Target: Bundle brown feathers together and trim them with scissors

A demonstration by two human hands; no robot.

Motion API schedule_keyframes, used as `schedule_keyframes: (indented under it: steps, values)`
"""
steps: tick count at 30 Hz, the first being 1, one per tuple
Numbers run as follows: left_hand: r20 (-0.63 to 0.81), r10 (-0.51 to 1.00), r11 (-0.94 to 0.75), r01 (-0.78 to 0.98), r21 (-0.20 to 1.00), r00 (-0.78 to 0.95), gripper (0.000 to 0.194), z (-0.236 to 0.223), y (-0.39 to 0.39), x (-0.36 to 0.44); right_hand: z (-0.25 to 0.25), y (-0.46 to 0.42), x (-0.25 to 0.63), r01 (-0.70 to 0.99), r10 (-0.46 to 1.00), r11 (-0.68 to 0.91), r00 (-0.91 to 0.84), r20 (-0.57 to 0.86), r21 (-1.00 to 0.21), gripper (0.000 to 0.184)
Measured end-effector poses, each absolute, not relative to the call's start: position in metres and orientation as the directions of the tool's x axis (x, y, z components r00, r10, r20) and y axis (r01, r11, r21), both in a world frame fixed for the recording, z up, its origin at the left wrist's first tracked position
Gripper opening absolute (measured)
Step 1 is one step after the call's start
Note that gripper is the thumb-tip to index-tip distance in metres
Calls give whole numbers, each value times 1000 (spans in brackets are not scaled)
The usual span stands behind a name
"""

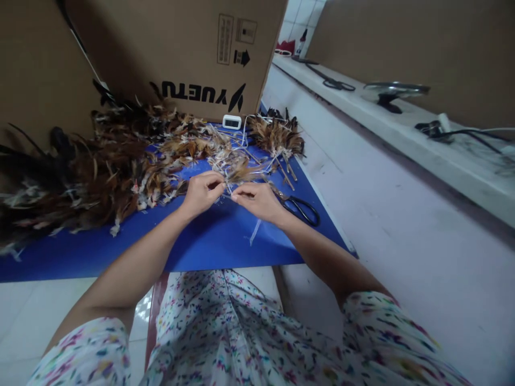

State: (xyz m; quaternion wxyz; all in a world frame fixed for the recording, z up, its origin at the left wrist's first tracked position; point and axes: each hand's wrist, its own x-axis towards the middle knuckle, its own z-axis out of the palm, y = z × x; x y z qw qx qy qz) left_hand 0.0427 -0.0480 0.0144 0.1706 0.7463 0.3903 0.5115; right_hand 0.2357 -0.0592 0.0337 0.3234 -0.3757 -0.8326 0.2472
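Close together over the blue tabletop [225,241], both of my hands pinch at a small bundle of brown feathers [243,172] with white string. My left hand [203,192] is closed at the bundle's near end, thumb against fingers. My right hand [259,201] has its fingertips pressed together on a strand of white string [228,188]; the exact grip is partly hidden. Black-handled scissors [301,209] lie beside my right hand, their blades partly covered by it. A short white strip [255,232] rests on the table below that hand.
Heaped feathers [108,161] cover the table's left and back. A feather bunch [277,134] and thin sticks [286,174] lie at the back right, near a small white digital display [232,122]. Cardboard boxes [181,48] stand behind. A ledge [386,123] on the right holds another pair of scissors [338,84] and cables.
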Motion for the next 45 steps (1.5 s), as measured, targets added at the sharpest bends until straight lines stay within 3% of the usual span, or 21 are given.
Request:
schedule_keyframes:
  steps: [3,6,8,10,12,14,17,20,23,27,35,40,45]
  values:
    - [673,657,-738,473,482,340,11,13,-51,44,66,-67,238,582,684,730,-611,399,-359,16]
    - [656,588,-803,444,398,473,13,16,-54,43,100,-53,237,597,664,747,-672,327,-291,12]
    - [649,565,-824,397,405,511,13,21,-56,41,113,-35,236,538,649,750,-710,274,-384,9]
    - [645,588,-809,354,470,488,13,26,-59,41,115,-15,236,470,652,685,-736,182,-556,7]
    - [634,665,-746,317,586,393,14,30,-60,41,106,-1,236,410,669,539,-739,78,-736,11]
    - [599,750,-660,257,706,281,19,30,-60,41,87,4,236,306,732,365,-678,68,-879,14]
    - [561,814,-581,182,793,151,22,25,-56,43,55,-5,231,156,851,153,-523,50,-976,13]
    - [603,796,-597,234,767,55,19,19,-52,43,34,-21,224,79,895,73,-446,30,-994,20]
    - [669,742,-626,404,667,44,15,16,-51,44,30,-35,218,70,930,82,-365,51,-994,24]
    - [771,619,-668,615,420,146,15,12,-51,43,34,-43,211,141,954,195,-255,155,-971,23]
    - [754,459,-640,764,-86,470,27,1,-49,43,26,-48,201,-36,987,72,-140,76,-997,31]
    - [727,424,-675,723,-144,540,29,0,-50,49,15,-43,203,11,997,60,-42,60,-998,47]
    - [709,439,-669,728,-153,552,31,-3,-50,50,1,-34,206,158,982,189,-11,190,-969,41]
